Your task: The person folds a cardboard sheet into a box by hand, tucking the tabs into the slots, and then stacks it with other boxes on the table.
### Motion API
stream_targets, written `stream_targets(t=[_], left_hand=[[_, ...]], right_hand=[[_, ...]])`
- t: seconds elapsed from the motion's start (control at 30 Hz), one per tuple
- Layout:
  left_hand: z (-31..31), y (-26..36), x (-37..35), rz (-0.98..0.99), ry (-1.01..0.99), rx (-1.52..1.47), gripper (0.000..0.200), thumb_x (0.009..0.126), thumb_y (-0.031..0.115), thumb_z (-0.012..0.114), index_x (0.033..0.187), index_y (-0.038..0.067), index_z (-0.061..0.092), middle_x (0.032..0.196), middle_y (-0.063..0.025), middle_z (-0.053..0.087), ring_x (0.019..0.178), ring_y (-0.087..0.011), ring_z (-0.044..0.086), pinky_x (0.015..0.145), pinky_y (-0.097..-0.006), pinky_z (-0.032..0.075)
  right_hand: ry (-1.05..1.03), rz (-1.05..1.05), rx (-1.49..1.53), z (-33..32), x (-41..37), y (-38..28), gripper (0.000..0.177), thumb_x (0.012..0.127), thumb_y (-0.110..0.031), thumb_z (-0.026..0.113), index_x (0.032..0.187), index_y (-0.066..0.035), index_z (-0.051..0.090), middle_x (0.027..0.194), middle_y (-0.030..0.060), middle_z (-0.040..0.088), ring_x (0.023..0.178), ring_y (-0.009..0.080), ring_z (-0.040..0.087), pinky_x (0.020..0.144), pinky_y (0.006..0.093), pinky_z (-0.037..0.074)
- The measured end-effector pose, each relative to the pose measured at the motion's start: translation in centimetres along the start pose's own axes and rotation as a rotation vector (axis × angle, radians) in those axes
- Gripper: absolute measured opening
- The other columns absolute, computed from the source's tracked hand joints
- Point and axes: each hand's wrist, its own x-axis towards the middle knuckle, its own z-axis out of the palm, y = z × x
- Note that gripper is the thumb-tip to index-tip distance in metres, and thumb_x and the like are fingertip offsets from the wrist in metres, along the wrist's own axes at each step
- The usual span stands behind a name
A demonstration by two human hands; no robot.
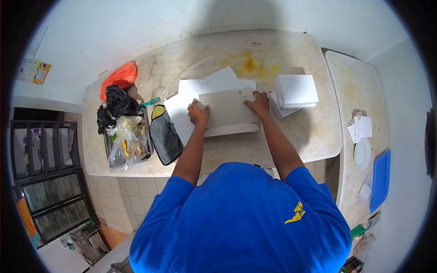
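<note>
A greyish-white cardboard piece (pixel 227 109), folded along its near edge, lies on the table in front of my body. My left hand (pixel 199 113) grips its left edge near the upper corner, fingers bent over it. At its upper right corner, my right hand (pixel 259 104) holds the edge with bent fingers. Beneath and behind the cardboard, white sheets (pixel 221 80) are spread at differing angles. A stack of white boxes or folded cards (pixel 297 89) stands right of my right hand, with more white pieces partly under it.
On the left are a grey pouch (pixel 165 136), a metal tray (pixel 149 152) with clear plastic bags, a black bag (pixel 120 101), a red bag (pixel 122 78) and a green tool (pixel 151 102). A second table at right holds a plate (pixel 362 154) and a blue tray (pixel 380 181).
</note>
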Motion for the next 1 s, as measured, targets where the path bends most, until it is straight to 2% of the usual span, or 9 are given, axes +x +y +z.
stream_targets(t=[0.1,0.23,0.3,0.4,0.53,0.63,0.7,0.83,1.0], left_hand=[[1.0,0.7,1.4,-0.063,0.01,-0.064,0.055,0.066,0.021,0.081,0.113,0.014,0.054,0.12,-0.0096,0.048,0.108,-0.0301,0.05,0.09,-0.0449,0.044],[1.6,0.8,1.7,-0.182,0.011,-0.158,0.052,0.065,0.019,0.081,0.111,0.014,0.056,0.115,-0.0063,0.051,0.108,-0.0279,0.05,0.09,-0.0441,0.043],[1.9,0.9,1.4,-0.14,0.059,-0.155,0.048,0.067,0.017,0.078,0.11,0.013,0.056,0.114,-0.0047,0.052,0.109,-0.0276,0.049,0.09,-0.0448,0.042],[0.9,2.5,0.0,0.019,0.04,-0.091,0.04,0.072,0.01,0.073,0.109,0.012,0.06,0.118,-0.0051,0.054,0.112,-0.0269,0.049,0.091,-0.0472,0.04],[1.5,2.3,-1.7,0.451,0.065,0.174,0.04,0.081,0.004,0.056,0.119,0.014,0.058,0.137,-0.0017,0.046,0.125,-0.026,0.042,0.098,-0.0558,0.029],[2.7,1.7,-2.6,0.568,0.045,0.422,0.048,0.087,0.009,0.044,0.134,0.016,0.046,0.146,-0.0002,0.036,0.133,-0.0233,0.034,0.103,-0.0594,0.02],[2.2,1.3,-2.3,0.634,0.005,0.488,0.049,0.086,0.01,0.043,0.135,0.014,0.044,0.146,-0.0013,0.036,0.134,-0.0242,0.033,0.106,-0.0591,0.018],[2.2,1.2,-1.8,0.658,-0.037,0.434,0.05,0.086,0.01,0.044,0.136,0.01,0.043,0.147,-0.0027,0.035,0.135,-0.0259,0.031,0.107,-0.0595,0.016],[1.9,1.3,-2.0,0.645,-0.078,0.439,0.051,0.085,0.008,0.044,0.136,0.01,0.042,0.147,-0.0042,0.034,0.136,-0.0277,0.03,0.106,-0.0594,0.021]], right_hand=[[0.087,0.005,-0.022,0.8,0.6,-0.9,0.065,0.063,-0.03,0.081,0.119,-0.012,0.053,0.115,0.0127,0.05,0.105,0.0341,0.05,0.092,0.0406,0.043],[0.132,0.0,0.019,1.5,0.8,-1.1,0.06,0.065,-0.023,0.081,0.117,-0.012,0.052,0.114,0.0079,0.052,0.109,0.0321,0.048,0.086,0.0439,0.048],[0.14,0.006,0.044,1.6,0.7,-1.2,0.06,0.064,-0.02,0.081,0.115,-0.013,0.052,0.112,0.0067,0.054,0.108,0.0315,0.048,0.086,0.0438,0.048],[0.238,-0.07,0.022,1.7,0.0,-1.8,0.057,0.064,-0.015,0.079,0.114,-0.012,0.052,0.113,0.0038,0.055,0.107,0.028,0.049,0.086,0.0421,0.047],[0.229,-0.346,-0.178,2.9,-0.5,-1.6,0.048,0.078,-0.011,0.063,0.124,-0.013,0.05,0.129,0.0024,0.05,0.119,0.026,0.043,0.096,0.0523,0.037],[0.302,-0.431,-0.448,4.9,-1.5,-1.6,0.045,0.086,-0.01,0.05,0.131,-0.014,0.048,0.14,0.0019,0.042,0.13,0.0255,0.034,0.101,0.0615,0.025],[0.28,-0.496,-0.54,5.1,-1.8,-1.3,0.045,0.09,-0.011,0.041,0.135,-0.014,0.044,0.145,0.0028,0.037,0.136,0.0249,0.027,0.101,0.0669,0.019],[0.214,-0.5,-0.611,5.0,-1.4,-1.8,0.043,0.091,-0.012,0.04,0.134,-0.009,0.044,0.144,0.005,0.037,0.137,0.0243,0.025,0.103,0.0641,0.02],[0.199,-0.474,-0.61,5.4,-1.2,-2.4,0.044,0.089,-0.012,0.042,0.132,-0.005,0.045,0.143,0.0093,0.037,0.137,0.0261,0.025,0.104,0.0627,0.019]])
